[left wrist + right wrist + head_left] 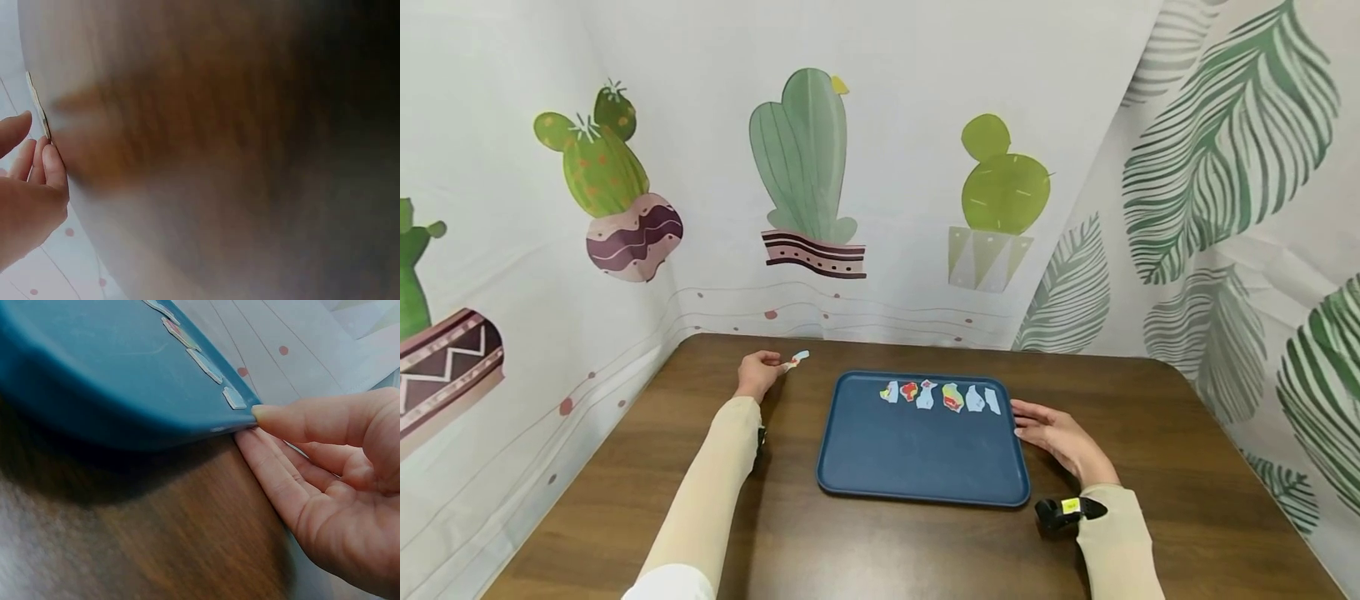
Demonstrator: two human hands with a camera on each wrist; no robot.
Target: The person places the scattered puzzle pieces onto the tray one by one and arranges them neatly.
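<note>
At the table's far left, my left hand (758, 373) has its fingertips at a small flat, irregular piece (797, 359) with pale blue and red print. In the left wrist view the thumb (15, 132) stands apart from this thin piece (37, 103), while the fingers (54, 164) touch its near end. My right hand (1063, 437) holds the blue tray (917, 467) at its far right corner. Its thumb (281, 422) lies on the rim and the fingers are below. Several similar printed pieces (952, 397) lie in a row along the tray's far side.
The wooden table (880, 550) carries the tray near its middle. Behind it hangs a white cloth (895, 167) printed with cacti and leaves, reaching the table's back edge. A black wrist strap (1067, 511) sits on the right sleeve.
</note>
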